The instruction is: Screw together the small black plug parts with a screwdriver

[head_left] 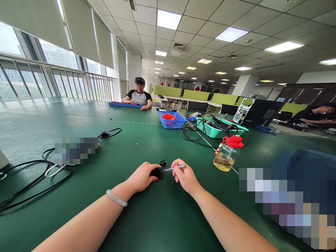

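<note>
My left hand (143, 176), with a pale bangle (117, 198) at the wrist, is closed around a small black object (156, 172) on the green table. What kind of object it is I cannot make out. My right hand (183, 175) grips a screwdriver (180, 167) with a clear handle. Its thin shaft points left, and the tip reaches the black object or lies right beside it; contact cannot be told. Just beyond the fingers sits another small, shiny black piece (163, 163), apart from both hands.
A glass jar (223, 159) with a red lid stands to the right. Behind are a blue basket (172, 120) and a teal basket (210, 129) with trailing cables. Black cables (25, 189) lie left. A person (139, 94) sits at the far end; another leans at far right.
</note>
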`<action>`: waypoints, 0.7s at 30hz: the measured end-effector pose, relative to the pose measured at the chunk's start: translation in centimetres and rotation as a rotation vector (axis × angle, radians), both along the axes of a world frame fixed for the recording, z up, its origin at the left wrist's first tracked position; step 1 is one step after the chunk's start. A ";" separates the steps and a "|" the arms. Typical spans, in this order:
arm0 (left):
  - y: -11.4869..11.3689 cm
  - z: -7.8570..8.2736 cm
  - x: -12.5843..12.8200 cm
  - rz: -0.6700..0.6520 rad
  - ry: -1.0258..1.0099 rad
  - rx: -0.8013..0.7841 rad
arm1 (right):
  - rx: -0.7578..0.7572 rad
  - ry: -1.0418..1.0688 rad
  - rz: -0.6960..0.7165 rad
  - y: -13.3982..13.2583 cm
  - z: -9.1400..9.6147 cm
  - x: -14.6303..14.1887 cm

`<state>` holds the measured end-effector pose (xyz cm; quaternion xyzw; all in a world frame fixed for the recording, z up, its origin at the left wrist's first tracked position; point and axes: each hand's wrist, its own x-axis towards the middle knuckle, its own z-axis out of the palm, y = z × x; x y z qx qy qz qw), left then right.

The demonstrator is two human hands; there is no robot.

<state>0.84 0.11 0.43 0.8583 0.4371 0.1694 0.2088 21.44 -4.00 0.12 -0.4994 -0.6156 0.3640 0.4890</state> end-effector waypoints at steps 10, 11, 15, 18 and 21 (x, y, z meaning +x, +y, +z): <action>0.1 -0.3 0.0 -0.047 0.004 0.079 | 0.202 -0.074 -0.036 -1.1 0.7 -0.3; 0.1 -0.3 -0.1 -0.050 0.006 0.085 | 0.206 -0.095 -0.019 -1.1 0.8 -0.3; 0.1 -0.2 0.0 -0.058 0.027 0.090 | 0.201 -0.156 -0.018 -1.1 0.6 -0.3; -0.1 -0.1 0.1 -0.054 0.038 0.086 | 0.188 -0.139 -0.058 -0.8 0.3 -0.2; -0.1 0.0 0.1 -0.049 0.035 0.081 | 0.200 -0.145 -0.078 -0.7 0.1 -0.2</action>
